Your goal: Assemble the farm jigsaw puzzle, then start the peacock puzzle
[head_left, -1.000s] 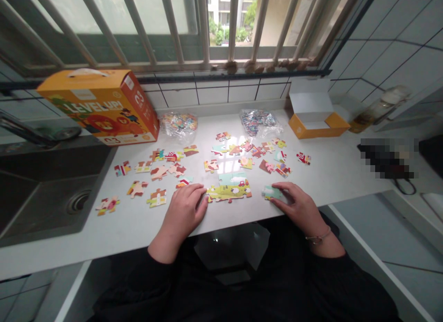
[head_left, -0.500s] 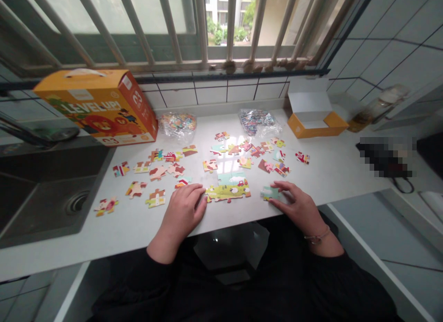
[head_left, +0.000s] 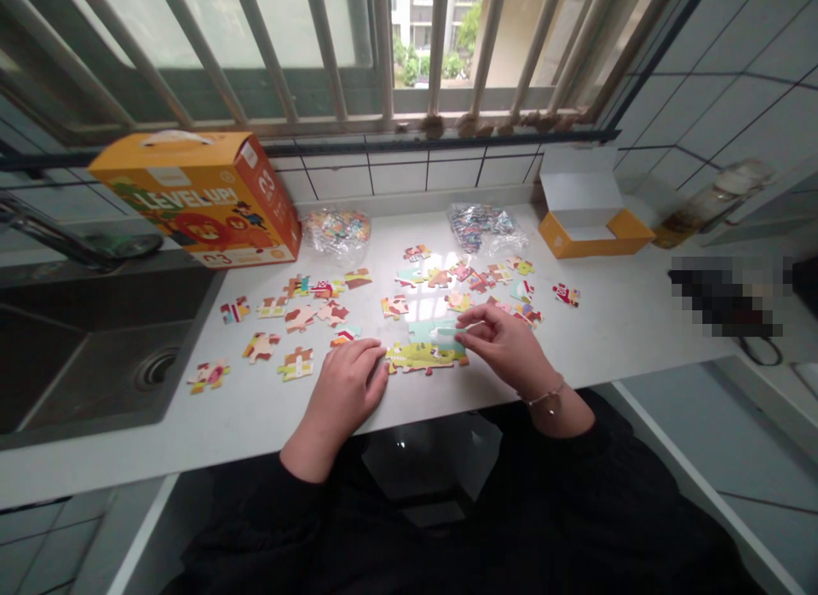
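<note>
A joined strip of jigsaw puzzle pieces (head_left: 409, 357), green with light blue along its top, lies near the counter's front edge. My right hand (head_left: 508, 343) pinches a light blue puzzle piece (head_left: 449, 337) by its right end, over the strip's upper right part. The fingers and the tilt of that piece cover some of the picture beneath. At the strip's left end rests my left hand (head_left: 345, 386), fingers loosely stretched on the counter and holding nothing. Just beyond its fingertips is a piece with a red roof (head_left: 346, 335).
Loose puzzle pieces lie left (head_left: 300, 318) and behind (head_left: 438, 277) the strip. Further back stand an orange carton (head_left: 204, 203), two plastic bags of pieces (head_left: 336, 234) (head_left: 486, 228) and an open orange box (head_left: 594, 237). A sink (head_left: 192, 322) borders the counter on the left.
My right hand has carried the light blue puzzle piece left and up, from the counter beside the strip to over its upper right part. My left hand stays beside the strip.
</note>
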The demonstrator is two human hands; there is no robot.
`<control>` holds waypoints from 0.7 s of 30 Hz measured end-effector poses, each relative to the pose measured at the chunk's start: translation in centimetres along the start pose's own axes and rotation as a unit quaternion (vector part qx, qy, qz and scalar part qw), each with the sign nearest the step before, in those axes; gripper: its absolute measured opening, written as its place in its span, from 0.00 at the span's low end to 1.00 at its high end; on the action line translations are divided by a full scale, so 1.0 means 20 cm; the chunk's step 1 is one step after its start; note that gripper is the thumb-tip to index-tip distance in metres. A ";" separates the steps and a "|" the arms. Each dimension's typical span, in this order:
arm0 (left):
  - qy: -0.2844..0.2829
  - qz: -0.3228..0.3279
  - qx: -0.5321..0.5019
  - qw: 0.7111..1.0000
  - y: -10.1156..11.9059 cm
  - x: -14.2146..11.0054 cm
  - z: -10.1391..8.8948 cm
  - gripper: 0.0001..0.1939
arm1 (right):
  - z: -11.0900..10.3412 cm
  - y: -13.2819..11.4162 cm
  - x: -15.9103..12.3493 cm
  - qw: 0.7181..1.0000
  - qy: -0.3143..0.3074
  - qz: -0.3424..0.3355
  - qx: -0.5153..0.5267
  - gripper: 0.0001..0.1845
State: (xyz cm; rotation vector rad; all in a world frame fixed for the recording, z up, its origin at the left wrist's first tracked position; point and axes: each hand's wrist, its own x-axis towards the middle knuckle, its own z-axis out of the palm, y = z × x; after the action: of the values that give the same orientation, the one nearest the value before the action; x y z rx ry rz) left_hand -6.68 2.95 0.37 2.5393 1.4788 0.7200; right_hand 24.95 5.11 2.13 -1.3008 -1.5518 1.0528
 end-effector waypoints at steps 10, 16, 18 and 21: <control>0.012 0.007 -0.003 1.000 -0.01 -0.01 0.02 0.12 | 0.40 -0.04 0.32 0.984 -0.068 -0.086 -0.141 0.12; 0.021 0.013 -0.002 1.000 -0.02 -0.01 0.03 0.11 | 0.40 0.02 0.35 0.966 -0.064 -0.154 -0.198 0.11; 0.023 0.014 -0.001 1.000 -0.02 -0.01 0.03 0.12 | 0.41 0.03 0.35 0.961 -0.073 -0.170 -0.207 0.10; 0.019 0.016 0.004 1.000 -0.01 -0.02 0.03 0.13 | 0.41 0.04 0.36 0.956 -0.073 -0.186 -0.216 0.09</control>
State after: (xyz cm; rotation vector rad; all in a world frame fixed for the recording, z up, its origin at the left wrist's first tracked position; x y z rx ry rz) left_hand -6.78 2.90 -0.27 2.5744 1.4592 0.7717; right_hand 16.55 11.58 -0.50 -1.1568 -2.1256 0.5995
